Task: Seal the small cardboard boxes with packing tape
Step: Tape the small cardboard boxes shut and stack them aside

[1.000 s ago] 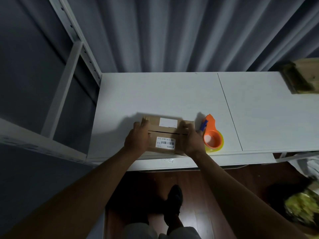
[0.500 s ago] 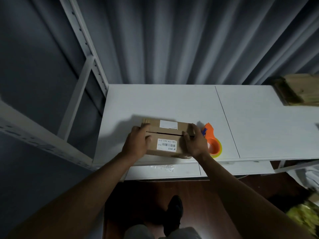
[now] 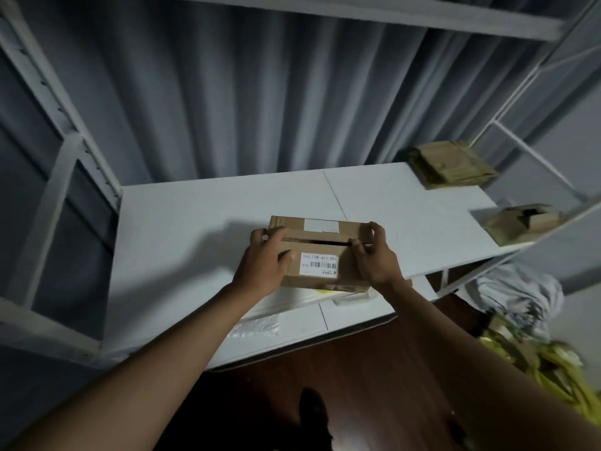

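Observation:
A small brown cardboard box [image 3: 320,250] with two white labels is held between both hands, over the front part of the white table [image 3: 195,222]. A dark gap shows between its two top flaps. My left hand [image 3: 265,265] grips the left end with the thumb on the near flap. My right hand [image 3: 377,258] grips the right end, fingers at the end of the seam. A yellow sliver [image 3: 327,290] shows under the box's near edge. The orange tape dispenser is hidden behind the box and my right hand.
A stack of flattened cardboard [image 3: 450,164] lies at the table's far right corner, and an open small box [image 3: 520,221] sits at the right edge. White shelf posts [image 3: 65,151] stand at left. A crumpled plastic piece [image 3: 257,327] lies near the front edge. Grey cloth [image 3: 517,297] is on the floor at right.
The box has come up and toward me, held in both hands, and now covers the tape dispenser. The camera has tilted up and to the right, showing more of the shelf.

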